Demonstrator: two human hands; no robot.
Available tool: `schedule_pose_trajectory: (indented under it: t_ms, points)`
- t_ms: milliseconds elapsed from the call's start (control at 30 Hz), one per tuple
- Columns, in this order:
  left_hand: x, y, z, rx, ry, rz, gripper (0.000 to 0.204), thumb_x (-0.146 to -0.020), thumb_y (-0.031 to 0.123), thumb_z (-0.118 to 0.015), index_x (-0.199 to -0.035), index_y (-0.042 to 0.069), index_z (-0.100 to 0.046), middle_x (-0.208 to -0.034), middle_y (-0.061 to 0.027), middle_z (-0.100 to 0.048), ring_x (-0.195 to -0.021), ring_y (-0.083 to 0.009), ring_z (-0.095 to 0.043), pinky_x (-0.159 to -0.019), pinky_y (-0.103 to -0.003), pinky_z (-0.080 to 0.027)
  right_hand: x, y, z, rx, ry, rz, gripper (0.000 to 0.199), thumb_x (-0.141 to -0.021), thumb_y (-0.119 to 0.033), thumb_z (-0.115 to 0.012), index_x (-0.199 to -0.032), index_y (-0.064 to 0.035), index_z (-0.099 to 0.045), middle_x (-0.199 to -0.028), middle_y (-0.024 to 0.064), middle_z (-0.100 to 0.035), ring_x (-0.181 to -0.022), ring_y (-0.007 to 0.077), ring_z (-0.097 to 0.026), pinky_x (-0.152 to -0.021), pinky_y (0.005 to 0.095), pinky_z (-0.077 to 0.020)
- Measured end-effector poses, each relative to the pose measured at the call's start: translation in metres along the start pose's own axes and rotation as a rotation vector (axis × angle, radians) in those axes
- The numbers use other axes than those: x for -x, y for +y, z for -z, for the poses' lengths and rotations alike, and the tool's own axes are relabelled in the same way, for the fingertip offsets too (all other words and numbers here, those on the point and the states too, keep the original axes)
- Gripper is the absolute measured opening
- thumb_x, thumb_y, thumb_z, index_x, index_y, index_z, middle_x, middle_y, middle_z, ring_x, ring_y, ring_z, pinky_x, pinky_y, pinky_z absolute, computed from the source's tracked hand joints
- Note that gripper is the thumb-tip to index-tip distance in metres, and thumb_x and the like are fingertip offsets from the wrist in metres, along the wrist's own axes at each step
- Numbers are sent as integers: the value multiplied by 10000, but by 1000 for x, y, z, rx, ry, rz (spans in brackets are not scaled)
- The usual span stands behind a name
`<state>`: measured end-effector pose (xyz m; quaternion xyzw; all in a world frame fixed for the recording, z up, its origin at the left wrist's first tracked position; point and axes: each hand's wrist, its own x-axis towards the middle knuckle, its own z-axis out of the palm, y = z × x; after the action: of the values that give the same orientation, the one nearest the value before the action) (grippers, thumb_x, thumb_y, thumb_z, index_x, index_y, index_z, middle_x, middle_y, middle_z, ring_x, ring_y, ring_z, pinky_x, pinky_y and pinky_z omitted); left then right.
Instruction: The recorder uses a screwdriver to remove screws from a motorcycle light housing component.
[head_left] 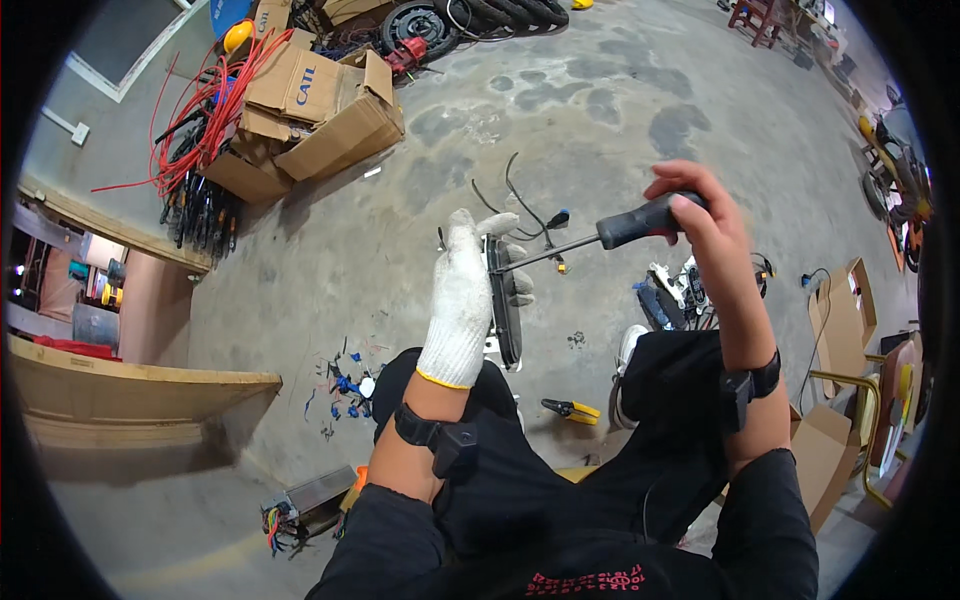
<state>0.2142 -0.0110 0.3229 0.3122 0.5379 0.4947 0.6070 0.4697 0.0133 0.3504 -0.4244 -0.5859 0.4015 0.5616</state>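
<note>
on a stained concrete floor (600, 110), blue scraps (345, 385) lie near the knees and yellow pliers (572, 409) lie between the legs. the left hand (465, 295), in a white glove, has its fingers wrapped round a dark, narrow panel (503, 300), held upright above the lap. the bare right hand (705, 225) is closed on a screwdriver (600, 235) whose tip meets the panel's top. open cardboard boxes (315, 110) sit far left beside red cables (195, 125); their contents cannot be made out.
</note>
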Motion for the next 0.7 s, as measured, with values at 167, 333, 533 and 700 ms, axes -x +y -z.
schedule_pose_trajectory:
  t_ms: [167,333,533,700]
  points:
    - [-5,-3,6,-4,0,-16,732,-1021,643,-282,-1214,33,-639,-878,-124,-649,-587,-183,-672,-554,-337,-602,-6,13,10,186,-211,-585,322,-1003,-275,-534,-1133,-16,-674,-847,13,-672,-651,59,-532,-561,215,-409]
    - [-1,0,1,16,-11,-2,724,-1025,634,-283,-1206,31,-639,-876,-121,-650,-588,-183,-673,-549,-331,-601,5,-5,0,94,-3,47,293,-997,-209,-540,-1199,-19,-635,-924,45,-675,-647,56,-526,-564,224,-422]
    - [-5,-3,9,4,17,-24,718,-1026,634,-281,-1203,39,-641,-855,-109,-644,-597,-180,-671,-557,-324,-598,-7,11,5,207,-180,-442,327,-1014,-254,-546,-1238,-24,-608,-843,33,-622,-605,57,-522,-525,233,-405]
    - [2,6,4,-2,13,-28,719,-1025,637,-279,-1205,43,-642,-841,-103,-642,-598,-176,-667,-556,-319,-594,3,1,-7,68,45,198,336,-1015,-279,-555,-1234,-30,-601,-837,23,-605,-571,68,-517,-509,237,-407]
